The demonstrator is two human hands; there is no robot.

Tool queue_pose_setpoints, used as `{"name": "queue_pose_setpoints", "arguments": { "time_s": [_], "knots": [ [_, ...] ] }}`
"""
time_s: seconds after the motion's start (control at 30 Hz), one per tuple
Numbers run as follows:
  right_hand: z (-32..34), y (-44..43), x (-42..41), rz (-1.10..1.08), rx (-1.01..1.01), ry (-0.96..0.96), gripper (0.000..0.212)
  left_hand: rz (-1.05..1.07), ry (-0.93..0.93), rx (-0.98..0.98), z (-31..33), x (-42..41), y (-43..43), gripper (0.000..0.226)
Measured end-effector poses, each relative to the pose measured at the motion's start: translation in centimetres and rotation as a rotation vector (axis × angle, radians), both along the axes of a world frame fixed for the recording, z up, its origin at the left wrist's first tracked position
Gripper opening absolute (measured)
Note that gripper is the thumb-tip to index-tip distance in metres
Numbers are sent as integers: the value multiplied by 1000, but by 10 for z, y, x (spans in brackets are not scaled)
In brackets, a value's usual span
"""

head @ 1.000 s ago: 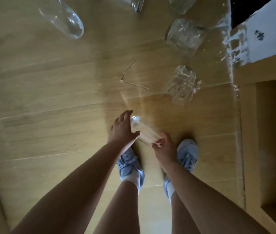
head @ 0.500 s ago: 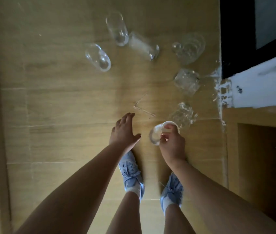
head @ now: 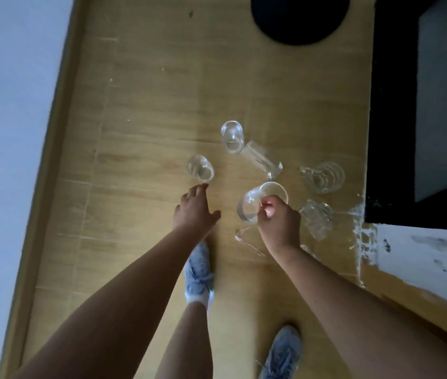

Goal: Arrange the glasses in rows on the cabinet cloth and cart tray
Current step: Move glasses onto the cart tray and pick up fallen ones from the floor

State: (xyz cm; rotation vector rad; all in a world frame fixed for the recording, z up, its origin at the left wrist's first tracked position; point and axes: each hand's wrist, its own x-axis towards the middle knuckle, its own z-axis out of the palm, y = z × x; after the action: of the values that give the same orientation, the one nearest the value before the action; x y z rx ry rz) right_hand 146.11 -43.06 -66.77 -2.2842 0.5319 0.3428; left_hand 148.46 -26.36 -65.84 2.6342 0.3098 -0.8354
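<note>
Glasses: 1 gripped in right hand, 5 lying on floor; left hand spread, empty; glass shard beside shoes

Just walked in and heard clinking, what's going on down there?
A person is picking glasses up off the wooden floor. The right hand holds one clear glass by its rim; the left hand is empty, reaching toward a small glass. Several more glasses lie scattered, including a tall tumbler on its side.
</note>
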Motion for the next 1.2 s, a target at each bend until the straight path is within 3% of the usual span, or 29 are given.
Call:
{"name": "queue_pose_setpoints", "arguments": {
  "time_s": [0.2, 0.5, 0.63, 0.7, 0.83, 0.97, 1.2],
  "knots": [
    [-58, 6, 55, 222, -120, 85, 23, -13, 45, 61, -67, 66, 17, 67],
    [-119, 28, 88, 106, -103, 163, 15, -59, 143, 88, -144, 98, 27, 58],
    [-136, 36, 86, 83, -101, 111, 8, 34, 124, 138, -168, 104, 31, 37],
    [-141, 38, 82, 86, -110, 107, 6, -38, 133, 177, -173, 104, 36, 24],
    [-133, 38, 68, 115, -134, 107, 2, -178, 95, 208, -163, 97, 42, 25],
    [-99, 38, 66, 164, -142, 182, 11, -218, 181, 248, -125, 80, 40, 32],
    [13, 44, 76, 378, -158, 234, 16, -70, 217, 220, -13, 63, 41, 25]
  ]
}}
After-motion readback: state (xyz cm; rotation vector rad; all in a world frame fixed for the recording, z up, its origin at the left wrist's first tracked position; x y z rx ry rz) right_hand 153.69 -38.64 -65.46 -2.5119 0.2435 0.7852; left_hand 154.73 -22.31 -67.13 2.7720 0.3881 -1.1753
